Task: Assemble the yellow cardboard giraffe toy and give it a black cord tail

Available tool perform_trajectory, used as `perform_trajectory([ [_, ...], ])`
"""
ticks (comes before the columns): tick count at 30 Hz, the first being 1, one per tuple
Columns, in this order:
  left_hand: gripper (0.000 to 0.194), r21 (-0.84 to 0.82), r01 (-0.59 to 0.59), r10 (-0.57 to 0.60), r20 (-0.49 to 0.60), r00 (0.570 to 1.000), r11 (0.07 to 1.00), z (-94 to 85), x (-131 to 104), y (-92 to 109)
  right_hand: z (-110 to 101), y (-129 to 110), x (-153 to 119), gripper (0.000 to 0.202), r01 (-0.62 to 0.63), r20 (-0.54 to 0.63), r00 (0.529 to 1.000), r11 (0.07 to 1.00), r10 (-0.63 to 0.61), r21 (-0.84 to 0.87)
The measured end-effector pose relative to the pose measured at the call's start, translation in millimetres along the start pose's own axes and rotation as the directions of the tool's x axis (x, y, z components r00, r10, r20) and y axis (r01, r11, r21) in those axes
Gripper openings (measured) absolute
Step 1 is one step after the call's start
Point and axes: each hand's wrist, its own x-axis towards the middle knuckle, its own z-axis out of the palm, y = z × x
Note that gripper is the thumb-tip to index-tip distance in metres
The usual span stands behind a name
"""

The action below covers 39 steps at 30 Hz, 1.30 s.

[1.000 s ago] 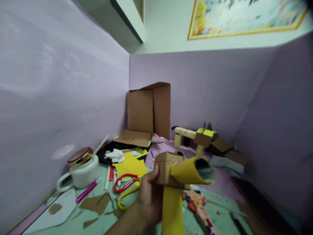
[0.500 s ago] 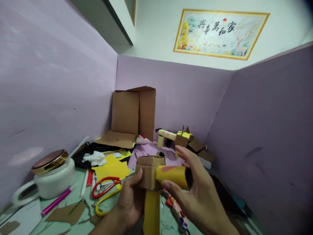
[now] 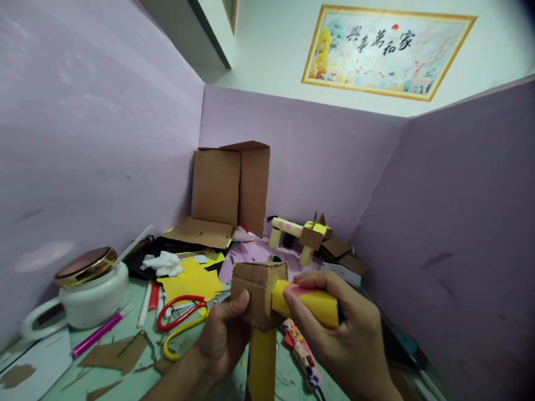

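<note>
Above a green bench point(image 3: 286, 374), a yellow lower tube point(image 3: 261, 362) ran down from the underside of a brown cardboard box point(image 3: 253, 303), its other end cut off by the bottom of the view. The left hand point(image 3: 225, 337) gripped the cardboard box by its left side, thumb on the near face, while the right hand point(image 3: 353, 328) was clamped around a yellow side tube point(image 3: 311, 306) with a pink patch, one end of it against the right of the box. The tubes looked rolled and in position, suggesting the main form was done; whether the side tube was fixed or merely pressed there could not be told. The box was bare brown where it showed, so its covering and trim appeared to be left undone. The fingers hid part of the side tube, the palm much of its outer end. A flower-patterned glue gun point(image 3: 303, 356) lay beyond, its cord running out of view, and scissors point(image 3: 181, 314) lay to the left, blade tips hidden behind the box. Farther back were cut yellow paper point(image 3: 190, 280) and a crumpled tissue point(image 3: 162, 263). Near the far wall stood a spotted figure point(image 3: 288, 225) with a yellow-topped head, its legs hard to count. A small dark object just behind the box was unclear.
</note>
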Motion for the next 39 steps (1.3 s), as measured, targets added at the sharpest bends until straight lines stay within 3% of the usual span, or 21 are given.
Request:
perform_trajectory([
  [5, 0.026, 0.007, -0.018, 0.018, 0.002, 1.0, 1.0, -2.3, 0, 1, 1, 3, -2, 0.008, 0.034, 0.004, 0.999, 0.999, -0.034, 0.031],
  [24, 0.041, 0.031, -0.036, 0.036, 0.002, 0.999, 0.999, -2.4, 0, 3, 12, 2, -6, 0.009, -0.109, -0.072, 0.991, 0.99, 0.116, 0.091],
  [31, 0.036, 0.018, -0.032, 0.032, 0.007, 0.999, 0.999, -3.6, 0, 1, 12, -4, -2, 0.01, -0.071, -0.096, 0.992, 0.996, 0.077, 0.057],
  [39, 0.038, -0.004, -0.014, 0.014, -0.038, 0.999, 1.0, -4.6, 4, 5, 13, 0, -1, 0.01, -0.063, -0.041, 0.997, 0.996, 0.066, 0.066],
])
